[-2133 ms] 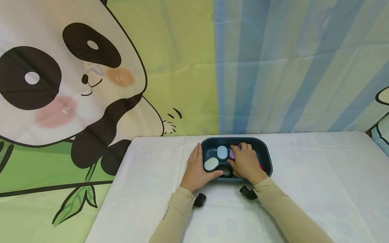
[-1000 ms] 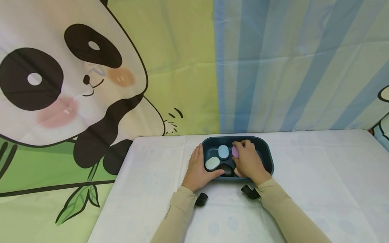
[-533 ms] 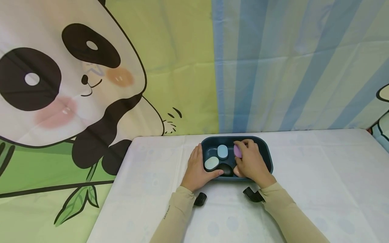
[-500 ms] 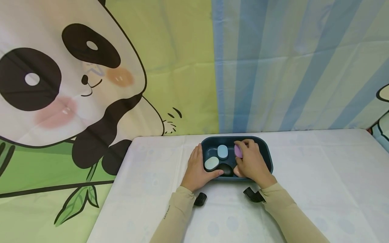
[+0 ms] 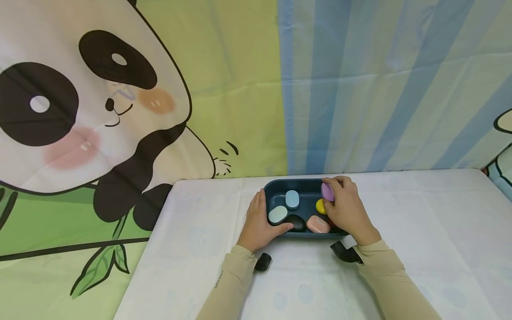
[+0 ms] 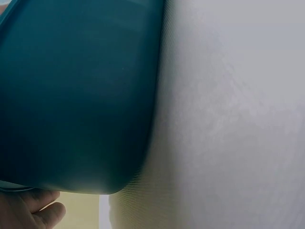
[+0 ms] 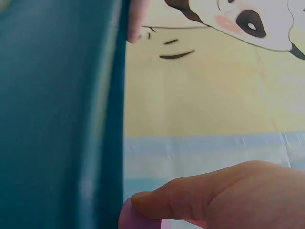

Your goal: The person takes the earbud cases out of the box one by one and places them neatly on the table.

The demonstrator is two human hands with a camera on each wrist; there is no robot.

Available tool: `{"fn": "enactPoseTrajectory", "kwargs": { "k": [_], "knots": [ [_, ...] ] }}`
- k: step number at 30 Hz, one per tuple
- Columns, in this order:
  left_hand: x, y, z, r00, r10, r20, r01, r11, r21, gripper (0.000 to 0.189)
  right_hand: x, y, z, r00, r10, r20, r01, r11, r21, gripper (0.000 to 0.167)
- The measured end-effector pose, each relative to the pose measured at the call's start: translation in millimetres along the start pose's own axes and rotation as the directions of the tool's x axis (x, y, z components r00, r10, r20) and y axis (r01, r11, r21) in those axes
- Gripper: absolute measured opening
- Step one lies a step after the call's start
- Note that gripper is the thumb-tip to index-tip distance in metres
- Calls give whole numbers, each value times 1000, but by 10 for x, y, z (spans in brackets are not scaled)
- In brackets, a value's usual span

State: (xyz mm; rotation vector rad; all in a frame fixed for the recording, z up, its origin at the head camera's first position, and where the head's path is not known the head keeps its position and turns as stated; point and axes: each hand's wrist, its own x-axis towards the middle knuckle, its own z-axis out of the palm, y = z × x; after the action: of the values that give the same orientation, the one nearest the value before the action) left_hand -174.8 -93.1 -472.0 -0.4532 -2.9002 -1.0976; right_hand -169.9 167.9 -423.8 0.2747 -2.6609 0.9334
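A dark blue oblong tray (image 5: 308,184) sits on the table. At its left end, my left hand (image 5: 259,224) holds the corner, fingers along the outer side and thumb over the front rim. My right hand (image 5: 349,209) pinches a purple pebble-shaped piece (image 5: 327,192) between thumb and fingers above the tray's right part; the thumb on the purple piece (image 7: 138,218) also shows in the right wrist view. Smooth pieces lie inside the tray: light blue (image 5: 292,199), pale mint (image 5: 278,214), black (image 5: 296,223), pink (image 5: 318,224) and yellow (image 5: 321,206). A red one is mostly hidden beneath the right hand.
A white cloth (image 5: 432,249) covers the table. Behind its back edge hangs a printed backdrop (image 5: 240,89) with a panda. Black wrist mounts (image 5: 346,253) stick out from both sleeves near the tray's front.
My right hand has moved right with the purple piece, rising toward the tray's back right. That uncovers the yellow piece and the pink one. The left hand stays in place.
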Motion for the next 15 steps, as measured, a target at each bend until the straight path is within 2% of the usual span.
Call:
{"fn": "enactPoseTrajectory", "kwargs": {
  "k": [4, 11, 15],
  "knots": [
    [0, 6, -10, 1000, -2, 3, 2, 1000, -3, 130, -7, 39, -112, 1000, 18, 5, -18, 1000, -1, 51],
    [4, -5, 1, 1000, -13, 12, 13, 1000, -1, 130, -23, 99, -275, 1000, -19, -14, 19, 1000, -11, 50],
    [3, -7, 5, 1000, -10, 9, 10, 1000, -2, 130, -25, 155, -357, 1000, -10, -20, 10, 1000, -6, 52]
  ]
}}
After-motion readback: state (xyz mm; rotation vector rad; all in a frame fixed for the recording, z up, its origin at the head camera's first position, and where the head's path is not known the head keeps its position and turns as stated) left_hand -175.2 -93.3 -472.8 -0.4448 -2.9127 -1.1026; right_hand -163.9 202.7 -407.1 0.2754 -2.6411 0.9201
